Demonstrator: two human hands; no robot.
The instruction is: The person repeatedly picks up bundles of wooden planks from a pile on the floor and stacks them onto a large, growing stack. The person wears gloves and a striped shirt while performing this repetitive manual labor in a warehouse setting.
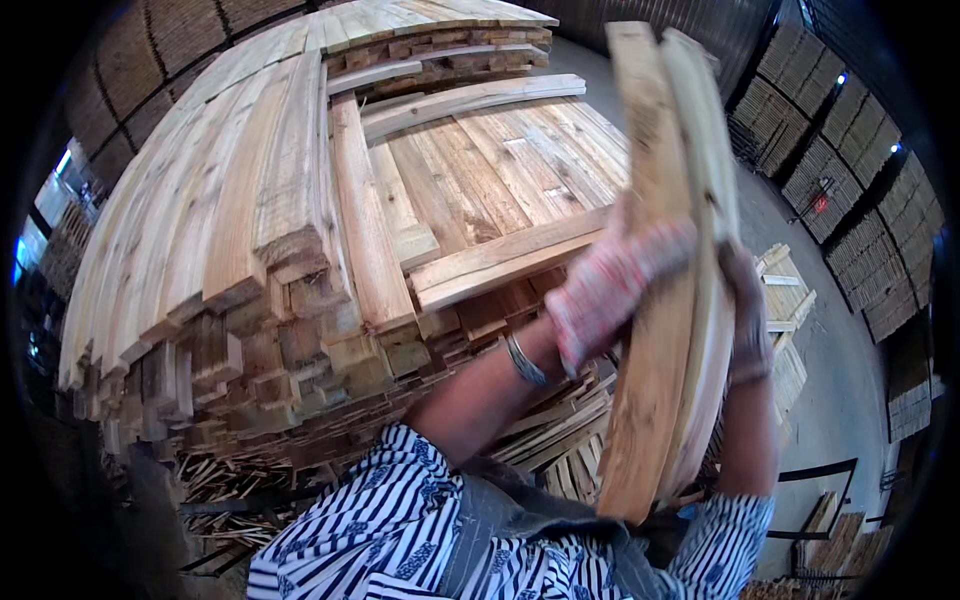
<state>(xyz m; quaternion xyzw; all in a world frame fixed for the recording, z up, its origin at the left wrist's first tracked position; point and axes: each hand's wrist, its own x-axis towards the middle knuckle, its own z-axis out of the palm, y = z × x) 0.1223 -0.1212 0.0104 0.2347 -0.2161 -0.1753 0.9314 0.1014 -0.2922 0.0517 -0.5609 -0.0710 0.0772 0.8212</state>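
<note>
Upright in front of me, a few wooden boards (pixel 652 340) are held face to face between my two gloved hands. My left hand (pixel 615 285), in a reddish-white knit glove, wraps round their left side. On the opposite side, my right hand (pixel 745 315) grips the boards' outer edge, its fingers partly smeared by motion. To the left stands a big stack of planks (pixel 230 210), its near ends uneven. Loose planks frame a lower layer of boards (pixel 480 175) on that stack; one loose plank (pixel 510 258) lies just behind my left hand.
Scrap sticks (pixel 235 475) lie in a heap below the stack. Concrete floor (pixel 840 310) runs along the right, with a pale wooden pallet (pixel 785 285) on it. Tall stacks of timber (pixel 850 160) line the right wall. A dark metal frame (pixel 815 475) stands at lower right.
</note>
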